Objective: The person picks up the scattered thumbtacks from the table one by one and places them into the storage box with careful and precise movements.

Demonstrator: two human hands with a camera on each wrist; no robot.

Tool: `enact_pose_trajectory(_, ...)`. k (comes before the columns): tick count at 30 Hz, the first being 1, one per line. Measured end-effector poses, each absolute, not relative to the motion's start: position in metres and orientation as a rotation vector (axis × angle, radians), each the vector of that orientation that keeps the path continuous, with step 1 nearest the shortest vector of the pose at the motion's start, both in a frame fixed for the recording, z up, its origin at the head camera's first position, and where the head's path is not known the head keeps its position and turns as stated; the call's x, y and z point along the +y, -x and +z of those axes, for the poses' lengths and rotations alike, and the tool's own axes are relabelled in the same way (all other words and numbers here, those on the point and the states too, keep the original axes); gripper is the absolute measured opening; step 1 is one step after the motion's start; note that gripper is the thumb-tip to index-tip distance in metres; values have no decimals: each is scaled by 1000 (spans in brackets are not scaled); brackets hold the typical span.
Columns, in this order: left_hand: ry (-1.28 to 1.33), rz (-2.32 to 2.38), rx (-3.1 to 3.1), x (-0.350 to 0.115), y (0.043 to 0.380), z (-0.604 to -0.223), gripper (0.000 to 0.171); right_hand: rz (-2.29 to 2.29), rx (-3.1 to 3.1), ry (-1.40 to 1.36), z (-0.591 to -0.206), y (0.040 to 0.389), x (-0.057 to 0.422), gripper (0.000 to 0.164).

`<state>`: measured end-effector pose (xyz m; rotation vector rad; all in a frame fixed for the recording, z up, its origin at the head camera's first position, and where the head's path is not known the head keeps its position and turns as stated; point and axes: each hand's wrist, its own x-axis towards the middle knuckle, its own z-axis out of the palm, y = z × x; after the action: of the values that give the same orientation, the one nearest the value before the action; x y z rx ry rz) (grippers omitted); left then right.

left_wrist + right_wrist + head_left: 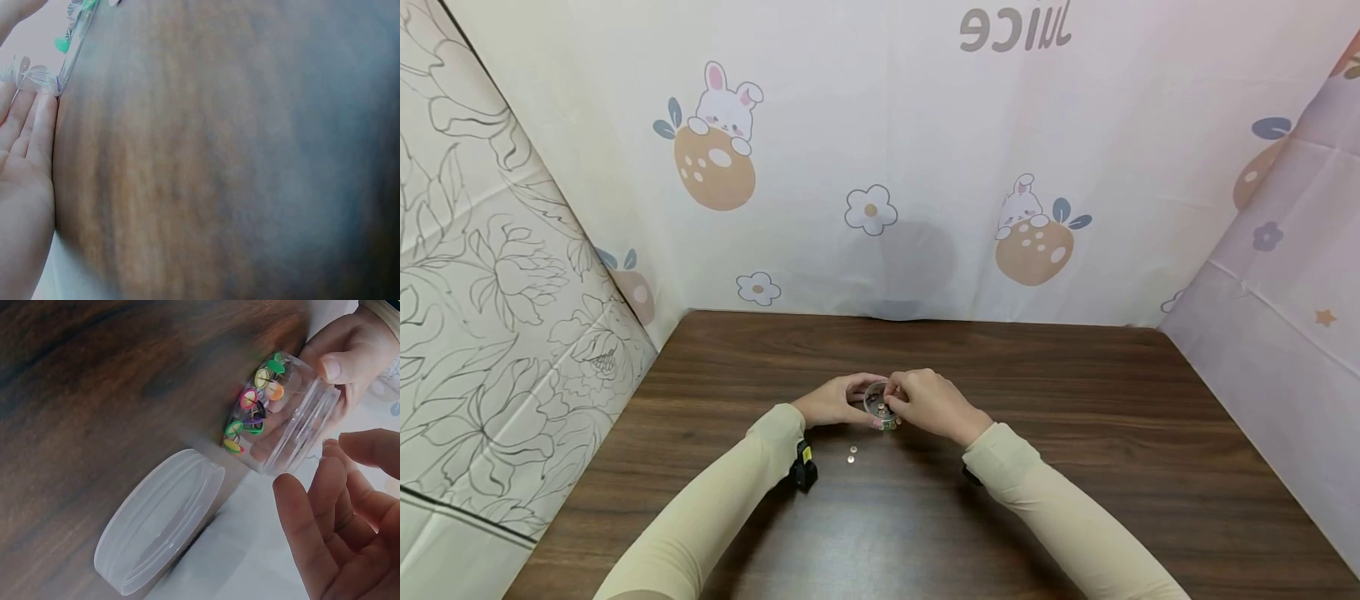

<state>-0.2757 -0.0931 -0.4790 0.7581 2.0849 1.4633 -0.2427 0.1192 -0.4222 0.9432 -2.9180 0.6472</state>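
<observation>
A clear plastic jar (287,419) holds several colourful thumbtacks (249,399) with fruit-slice heads, gathered at its bottom. My left hand (835,402) grips the jar from the side, thumb and fingers around its wall. In the left wrist view the fingers (28,125) lie along the jar (37,69). My right hand (934,404) is at the jar's mouth, fingertips over the rim in the head view. Its fingers (325,481) are loosely bent in the right wrist view, with nothing visible between them. Two small thumbtacks (852,454) lie on the table in front of the jar.
A round translucent lid (159,522) rests on the table near the jar; the right hand hides it in the head view. The dark wooden table (1075,392) meets a printed curtain (820,250) at the back, with more curtains along both sides.
</observation>
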Motion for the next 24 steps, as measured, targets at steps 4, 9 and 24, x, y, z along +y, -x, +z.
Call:
enact_pose_trajectory(4, -770, 1471, 2079, -93, 270, -469, 67, 663, -2926, -962, -421, 240, 119, 9)
enact_pose_trajectory(9, -772, 1461, 2082, -93, 268, -465, 68, 684, -2917, -1012, -418, 235, 117, 11)
enact_pose_trajectory(24, -916, 1449, 2068, -95, 269, -463, 66, 678, -2815, -1280, -427, 218, 104, 6)
